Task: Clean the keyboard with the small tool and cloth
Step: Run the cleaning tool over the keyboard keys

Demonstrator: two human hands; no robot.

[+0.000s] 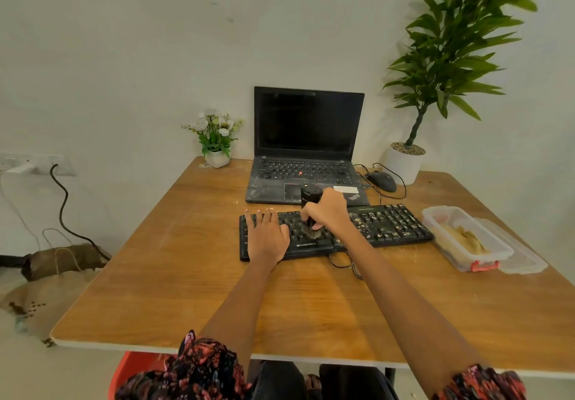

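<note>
The fingers of the right hand (326, 211) curl round the black handle of a small brush (311, 213), holding it upright with its bristles splayed on the keys near the middle of the keyboard (389, 228). The left hand (267, 236) lies flat, fingers straight and slightly spread, pressing on the keyboard's left end as if to steady it.

The keyboard sits at the centre of the wooden table (186, 275). Pale crumbs are thick on the keys just at 3 o'clock from the brush and scattered on toward the number pad; the keys at 9 o'clock, around the flat hand, look dark and mostly free of them, though that hand hides part of them. Judging by this, the brushing is perhaps half done, with the right half left to sweep. No cloth is visible, so the wiping step appears not yet begun.

At 12 o'clock from the keyboard stands an open laptop (308, 150), its palm rest dusty. At 3 o'clock a clear plastic container (460, 237) holds tan crumbly matter, its lid beside it. A few crumbs lie on the table near the keyboard's far edge and will likely need clearing too.
</note>
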